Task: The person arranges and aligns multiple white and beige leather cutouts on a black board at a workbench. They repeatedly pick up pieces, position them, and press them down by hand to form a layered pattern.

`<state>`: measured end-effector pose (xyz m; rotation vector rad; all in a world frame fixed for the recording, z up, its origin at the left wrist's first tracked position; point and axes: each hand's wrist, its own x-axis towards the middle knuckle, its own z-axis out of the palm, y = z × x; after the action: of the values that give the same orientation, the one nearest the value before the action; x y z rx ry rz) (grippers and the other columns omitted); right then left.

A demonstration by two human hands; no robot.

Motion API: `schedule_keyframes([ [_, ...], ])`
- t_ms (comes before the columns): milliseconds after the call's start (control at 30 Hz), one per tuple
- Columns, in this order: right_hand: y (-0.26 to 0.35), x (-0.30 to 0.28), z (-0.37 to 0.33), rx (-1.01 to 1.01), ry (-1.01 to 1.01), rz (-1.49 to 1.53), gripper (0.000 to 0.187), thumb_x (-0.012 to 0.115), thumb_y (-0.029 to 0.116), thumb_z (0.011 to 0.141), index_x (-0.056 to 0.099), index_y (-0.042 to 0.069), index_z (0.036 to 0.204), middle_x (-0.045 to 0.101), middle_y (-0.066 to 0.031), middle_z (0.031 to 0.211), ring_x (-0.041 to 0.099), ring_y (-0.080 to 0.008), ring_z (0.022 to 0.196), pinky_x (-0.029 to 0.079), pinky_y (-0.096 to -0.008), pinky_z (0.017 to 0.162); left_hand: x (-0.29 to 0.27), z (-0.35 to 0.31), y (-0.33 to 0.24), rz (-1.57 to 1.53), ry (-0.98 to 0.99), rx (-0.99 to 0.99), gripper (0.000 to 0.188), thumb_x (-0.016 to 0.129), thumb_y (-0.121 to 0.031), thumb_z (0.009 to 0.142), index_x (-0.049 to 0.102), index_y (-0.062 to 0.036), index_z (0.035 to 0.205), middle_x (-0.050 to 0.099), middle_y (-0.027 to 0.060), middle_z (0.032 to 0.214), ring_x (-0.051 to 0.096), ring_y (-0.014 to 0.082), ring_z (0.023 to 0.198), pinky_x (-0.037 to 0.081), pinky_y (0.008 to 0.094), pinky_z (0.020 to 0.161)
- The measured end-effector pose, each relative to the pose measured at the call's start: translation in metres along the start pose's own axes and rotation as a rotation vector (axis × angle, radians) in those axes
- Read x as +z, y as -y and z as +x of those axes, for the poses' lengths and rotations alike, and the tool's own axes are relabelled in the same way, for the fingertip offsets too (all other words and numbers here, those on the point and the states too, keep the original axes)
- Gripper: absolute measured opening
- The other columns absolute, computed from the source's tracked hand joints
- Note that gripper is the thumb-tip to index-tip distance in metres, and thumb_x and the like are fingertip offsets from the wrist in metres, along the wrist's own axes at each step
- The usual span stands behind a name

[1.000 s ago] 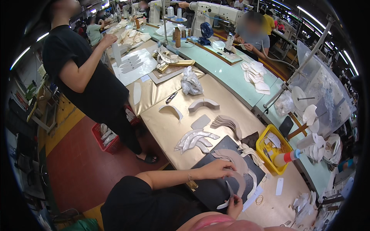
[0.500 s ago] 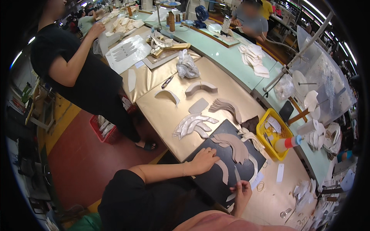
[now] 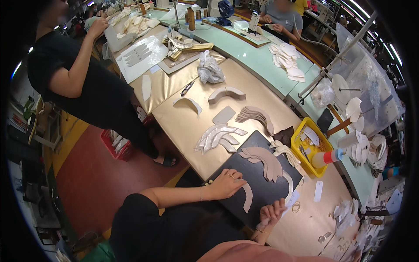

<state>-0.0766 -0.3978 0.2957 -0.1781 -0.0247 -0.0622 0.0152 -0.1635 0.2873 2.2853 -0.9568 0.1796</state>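
Observation:
On the dark board [image 3: 227, 204] lies a curved beige strip [image 3: 248, 201]. Its upper end is under the fingers of my left hand [image 3: 227, 184], which are bent and closed on it. My right hand [image 3: 271, 212] is curled above the board's right edge; whatever it grips is hidden by the fingers. A fanned stack of similar curved beige pieces [image 3: 264, 162] rests on the upper part of the board. A pale curved strip [image 3: 288, 185] lies along the board's right side, near my right hand.
Beyond the board are glossy white curved pieces [image 3: 218, 137] and another beige stack [image 3: 256, 118]. A yellow basket [image 3: 298, 150] at the right holds a bottle [image 3: 324, 158] with a red band. A person in black [image 3: 83, 94] stands at the left.
My right hand has drawn away from the strip to the right, and the pale flat blade-like tool it held no longer shows. My left fingers have curled more around the strip's end.

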Motion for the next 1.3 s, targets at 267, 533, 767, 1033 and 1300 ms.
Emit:
schedule_keyframes([
  [267, 0.003, -0.029, -0.001, 0.047, 0.199, 0.228, 0.021, 0.057, 0.027, 0.104, 0.05, 0.008, 0.1, 0.059, -0.0059, 0.074, 0.059, -0.0115, 0.051, 0.043, -0.024, 0.047, 0.0, -0.001, 0.0, 0.056, 0.028, 0.01, 0.03, 0.072, -0.016, 0.084, 0.067, -0.0153, 0.114, 0.056, 0.006, 0.112, 0.052, 0.026, 0.108, 0.039, 0.0413, 0.091],
  [533, 0.003, -0.041, -0.008, 0.056, -0.033, 0.107, 0.022, 0.056, 0.032, 0.104, 0.05, 0.011, 0.101, 0.053, -0.0023, 0.074, 0.053, -0.0107, 0.054, 0.043, -0.0266, 0.055, -0.002, 0.004, 0.0, 0.045, 0.018, 0.02, 0.032, 0.072, -0.016, 0.083, 0.067, -0.0162, 0.115, 0.057, 0.0049, 0.111, 0.052, 0.0244, 0.108, 0.038, 0.041, 0.09],
  [767, 0.002, -0.04, -0.007, 0.04, -0.081, 0.062, 0.021, 0.059, 0.03, 0.102, 0.05, 0.012, 0.1, 0.05, -0.0015, 0.08, 0.052, -0.0103, 0.057, 0.042, -0.0264, 0.057, -0.001, 0.003, 0.001, 0.058, 0.064, 0.005, 0.031, 0.072, -0.018, 0.084, 0.068, -0.0172, 0.115, 0.056, 0.0046, 0.112, 0.052, 0.0247, 0.108, 0.038, 0.0408, 0.089],
  [1033, 0.004, -0.033, -0.003, 0.101, -0.123, 0.014, 0.018, 0.068, 0.019, 0.097, 0.051, 0.013, 0.099, 0.049, -0.0007, 0.082, 0.049, -0.0115, 0.063, 0.043, -0.0282, 0.061, -0.001, 0.002, -0.002, 0.071, 0.072, -0.011, 0.03, 0.072, -0.02, 0.083, 0.069, -0.0168, 0.113, 0.057, 0.0046, 0.111, 0.052, 0.0243, 0.109, 0.038, 0.0422, 0.09],
  [1300, 0.0, -0.031, 0.007, 0.102, -0.13, -0.07, 0.021, 0.072, 0.021, 0.094, 0.052, 0.015, 0.097, 0.048, 0.0018, 0.081, 0.048, -0.0106, 0.068, 0.042, -0.0316, 0.07, 0.0, 0.004, 0.002, 0.038, 0.045, -0.011, 0.033, 0.072, -0.016, 0.083, 0.068, -0.0186, 0.116, 0.058, 0.0045, 0.111, 0.054, 0.0248, 0.107, 0.038, 0.0412, 0.09],
])
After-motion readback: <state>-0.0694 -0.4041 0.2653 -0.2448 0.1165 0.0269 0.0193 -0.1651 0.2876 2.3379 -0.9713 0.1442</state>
